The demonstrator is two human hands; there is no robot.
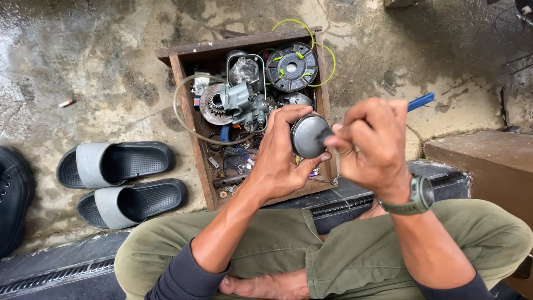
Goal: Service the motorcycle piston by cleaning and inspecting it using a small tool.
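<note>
I am sitting cross-legged and looking down at my two hands in the middle of the frame. My left hand [280, 153] holds a round grey metal part [308, 135], shaped like a small cup. My left fingers [288, 114] curl around its rim and my thumb presses it from below. My right hand [372, 141] is just beside it, to the right. My right fingers [355, 125] are pressed together, pinching a blue tool [420, 101]. The blue handle sticks out toward the upper right. The dark tip of the tool touches the face of the round part.

Behind my hands, on the floor, sits a wooden box [191, 125] full of old machine bits. In it I see a black round disc [291, 66] at the top, a grey metal lump with pipes [244, 103] in the middle, and a thin hose [180, 114] looping over the left side.

At the left of the frame lie two grey slippers [119, 180] side by side. A watch [416, 195] is on my right wrist.
</note>
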